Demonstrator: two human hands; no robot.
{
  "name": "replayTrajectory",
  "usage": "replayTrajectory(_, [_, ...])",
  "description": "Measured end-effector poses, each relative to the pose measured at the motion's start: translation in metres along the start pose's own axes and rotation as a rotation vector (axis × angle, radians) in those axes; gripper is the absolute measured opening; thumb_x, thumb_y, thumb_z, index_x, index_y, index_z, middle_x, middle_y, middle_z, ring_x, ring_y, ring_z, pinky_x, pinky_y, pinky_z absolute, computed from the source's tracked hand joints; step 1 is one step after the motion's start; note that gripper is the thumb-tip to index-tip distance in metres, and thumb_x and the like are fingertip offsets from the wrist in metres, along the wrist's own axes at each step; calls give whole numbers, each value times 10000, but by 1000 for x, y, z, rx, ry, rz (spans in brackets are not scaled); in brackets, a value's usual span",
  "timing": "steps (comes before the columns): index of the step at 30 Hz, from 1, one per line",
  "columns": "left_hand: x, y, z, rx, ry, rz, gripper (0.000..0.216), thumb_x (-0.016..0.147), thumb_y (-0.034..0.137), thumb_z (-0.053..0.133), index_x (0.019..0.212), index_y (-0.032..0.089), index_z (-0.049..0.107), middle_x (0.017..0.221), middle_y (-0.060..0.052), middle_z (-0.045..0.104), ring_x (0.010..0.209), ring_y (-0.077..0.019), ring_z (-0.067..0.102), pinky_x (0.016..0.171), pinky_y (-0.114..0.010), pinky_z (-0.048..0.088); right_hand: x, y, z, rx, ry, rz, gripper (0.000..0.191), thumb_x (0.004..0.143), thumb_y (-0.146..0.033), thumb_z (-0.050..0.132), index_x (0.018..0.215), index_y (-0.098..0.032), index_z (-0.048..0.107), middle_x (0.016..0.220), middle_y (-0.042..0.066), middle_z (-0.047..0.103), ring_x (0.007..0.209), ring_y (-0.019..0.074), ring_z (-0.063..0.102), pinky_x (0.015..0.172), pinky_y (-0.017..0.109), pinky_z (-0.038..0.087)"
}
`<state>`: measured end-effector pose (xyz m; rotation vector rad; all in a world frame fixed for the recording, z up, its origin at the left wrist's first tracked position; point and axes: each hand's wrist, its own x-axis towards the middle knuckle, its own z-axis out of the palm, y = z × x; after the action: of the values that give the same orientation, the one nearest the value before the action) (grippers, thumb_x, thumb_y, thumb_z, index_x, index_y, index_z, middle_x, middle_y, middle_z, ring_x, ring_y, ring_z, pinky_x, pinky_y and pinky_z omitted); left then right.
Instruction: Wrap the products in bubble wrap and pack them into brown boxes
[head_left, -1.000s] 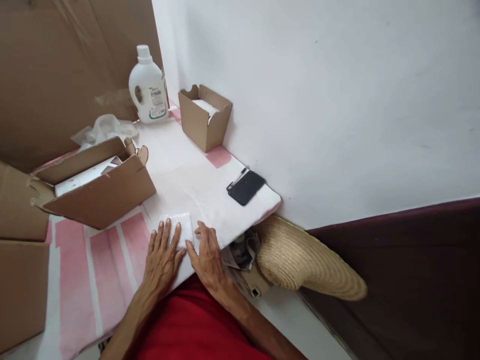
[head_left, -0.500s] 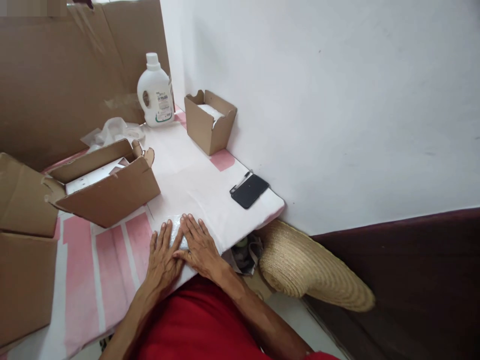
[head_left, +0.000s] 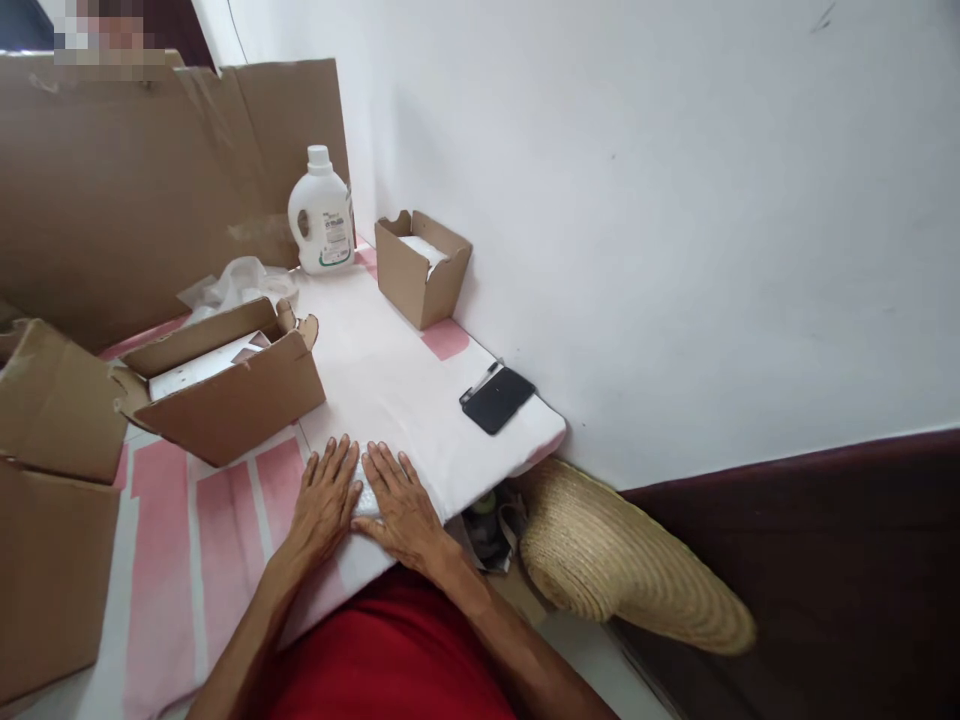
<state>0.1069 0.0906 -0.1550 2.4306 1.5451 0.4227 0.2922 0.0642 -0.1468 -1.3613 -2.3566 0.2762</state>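
Both hands rest palm-down on a small bubble-wrapped packet (head_left: 365, 497) near the front edge of the table. My left hand (head_left: 324, 505) lies flat over its left side, fingers stretched forward. My right hand (head_left: 401, 505) covers the right side, with fingers straight and the thumb pointing across toward the left hand. Only a strip of clear bubble wrap shows between them; what is inside cannot be made out. Beyond the left hand stands an open cardboard box (head_left: 247, 400) holding white flat pieces.
A white detergent bottle (head_left: 322, 215) and a smaller cardboard box (head_left: 409, 275) stand at the back. A black flat case (head_left: 496, 400) lies near the right edge. Large cardboard (head_left: 60, 570) is at left, crumpled plastic (head_left: 244, 283) behind the open box, a straw hat (head_left: 630, 560) below the table's right side.
My left hand has shifted slightly left, away from my right hand, widening the gap over the packet. The whole view has tilted up a little.
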Motion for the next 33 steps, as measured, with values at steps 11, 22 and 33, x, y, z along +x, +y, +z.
replayTrajectory(11, [-3, -9, -12, -104, 154, 9, 558, 973, 191, 368, 1524, 257, 428, 1476, -103, 580, 1391, -213, 518, 1131, -459, 449, 10, -10, -4, -250, 168, -331, 443, 927, -96, 582, 1369, -83, 552, 848, 71, 695, 743, 242, 628, 646, 368, 474])
replayTrajectory(22, [10, -20, -158, 303, 844, -117, 618, 955, 240, 520, 1546, 181, 352, 1536, -175, 487, 1493, -330, 357, 1212, -541, 280, 127, 0, -174, -212, 709, -284, 270, 1032, -245, 503, 1245, -181, 657, 989, 103, 765, 821, 228, 714, 771, 350, 566])
replayTrajectory(33, [-4, -31, -142, 295, 911, -93, 382, 917, 149, 533, 1287, 221, 596, 1198, -84, 702, 1230, -267, 577, 1133, -483, 343, 263, -122, -116, -302, -33, -366, 203, 936, -117, 576, 1088, -138, 708, 1015, 147, 755, 903, 268, 710, 755, 347, 535])
